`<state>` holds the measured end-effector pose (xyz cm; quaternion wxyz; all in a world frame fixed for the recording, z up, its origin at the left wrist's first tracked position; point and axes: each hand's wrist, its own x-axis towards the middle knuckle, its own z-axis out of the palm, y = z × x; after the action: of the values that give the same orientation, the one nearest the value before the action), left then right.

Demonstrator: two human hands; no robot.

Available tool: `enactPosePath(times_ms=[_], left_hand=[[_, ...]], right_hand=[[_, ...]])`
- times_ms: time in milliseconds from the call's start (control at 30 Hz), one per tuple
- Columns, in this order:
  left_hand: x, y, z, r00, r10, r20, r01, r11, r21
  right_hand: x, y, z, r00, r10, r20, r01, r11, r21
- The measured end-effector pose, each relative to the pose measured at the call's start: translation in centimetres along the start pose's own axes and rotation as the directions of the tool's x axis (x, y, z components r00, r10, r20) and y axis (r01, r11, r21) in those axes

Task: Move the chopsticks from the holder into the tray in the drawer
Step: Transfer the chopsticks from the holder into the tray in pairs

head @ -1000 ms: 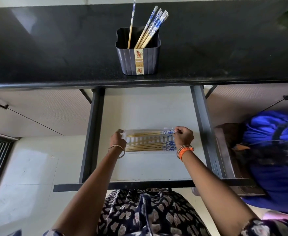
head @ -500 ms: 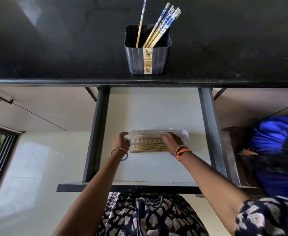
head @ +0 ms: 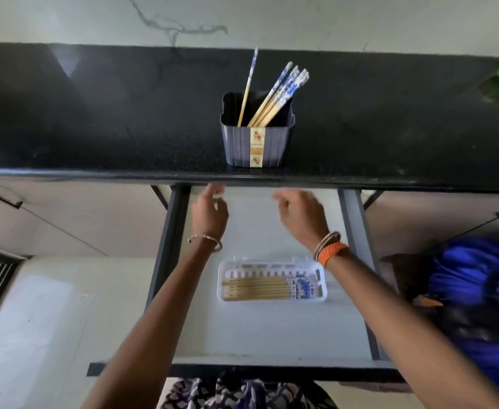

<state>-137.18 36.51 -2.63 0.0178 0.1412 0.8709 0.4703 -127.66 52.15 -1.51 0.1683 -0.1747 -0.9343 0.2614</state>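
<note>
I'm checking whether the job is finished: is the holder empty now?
No, the holder on the counter has chopsticks standing in it, while both hands are empty above the drawer.

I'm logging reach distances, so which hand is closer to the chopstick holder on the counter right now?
Left, narrowly. The left hand sits just below the holder, slightly to its left; the right hand is below it, further to the right.
</note>
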Motion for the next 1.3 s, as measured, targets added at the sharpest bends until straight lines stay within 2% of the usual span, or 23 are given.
enactPosePath(times_ms=[67,133,200,267,400,600,700,833,1000,1100,1300], left_hand=[[3.6,4.1,-1.1,0.982,0.171,-0.081,-0.173,0.984,-0.03],[6.7,7.4,-2.0,0.953,0.275,-0.129,-0.28,0.96,-0.017],[9.0,9.3,-2.4,0.932,0.342,-0.12,-0.341,0.94,0.03],[10.5,9.8,-2.3,0.92,0.387,-0.053,-0.381,0.92,0.092],[11.3,8.3,-1.5,0.92,0.39,0.031,-0.39,0.908,0.151],[11.0,7.6,-1.2,0.926,0.378,0.006,-0.376,0.92,0.108],[10.9,7.6,-1.3,0.928,0.373,0.009,-0.372,0.922,0.108],[11.0,7.5,-1.4,0.929,0.369,0.012,-0.368,0.924,0.105],[11.0,7.7,-1.6,0.936,0.351,0.025,-0.352,0.931,0.101],[10.9,7.9,-1.7,0.942,0.335,0.023,-0.336,0.938,0.088],[10.1,9.1,-1.9,0.941,0.337,-0.011,-0.337,0.941,0.046]], right_hand=[[4.9,-1.1,-3.4,0.969,0.048,-0.243,0.014,0.969,0.248],[9.9,-1.4,-5.9,0.924,0.19,-0.333,-0.03,0.902,0.431],[14.4,-0.8,-7.1,0.891,0.342,-0.298,-0.148,0.841,0.521],[17.8,-0.1,-7.1,0.861,0.443,-0.25,-0.249,0.796,0.551],[20.2,-0.3,-5.6,0.829,0.496,-0.257,-0.348,0.819,0.457],[21.4,-0.3,-4.6,0.75,0.638,-0.174,-0.418,0.661,0.624],[21.4,-0.4,-4.8,0.759,0.642,-0.111,-0.408,0.601,0.687],[21.3,-0.7,-5.0,0.793,0.606,-0.058,-0.395,0.585,0.708],[21.2,-0.4,-5.7,0.789,0.614,-0.009,-0.392,0.515,0.762],[21.1,-0.5,-6.9,0.78,0.62,-0.077,-0.329,0.512,0.793],[19.2,-0.9,-11.3,0.76,0.538,-0.364,-0.076,0.631,0.772]])
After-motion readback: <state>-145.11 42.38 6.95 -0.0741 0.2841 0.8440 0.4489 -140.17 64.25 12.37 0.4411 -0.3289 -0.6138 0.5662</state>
